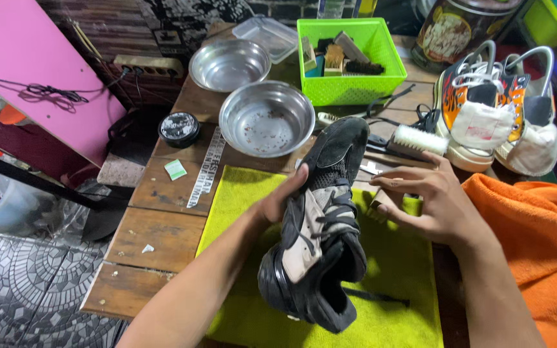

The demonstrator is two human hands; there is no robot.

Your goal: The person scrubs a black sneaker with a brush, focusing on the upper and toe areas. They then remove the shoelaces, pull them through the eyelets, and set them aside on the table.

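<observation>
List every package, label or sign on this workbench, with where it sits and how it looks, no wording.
Round black tin: left table edge, pale printed lid.
Small green label: flat on the wood below the tin.
Big brown can: top right, pictured wrap.
White tags: hanging on the flame-patterned sneakers, pink print.
</observation>
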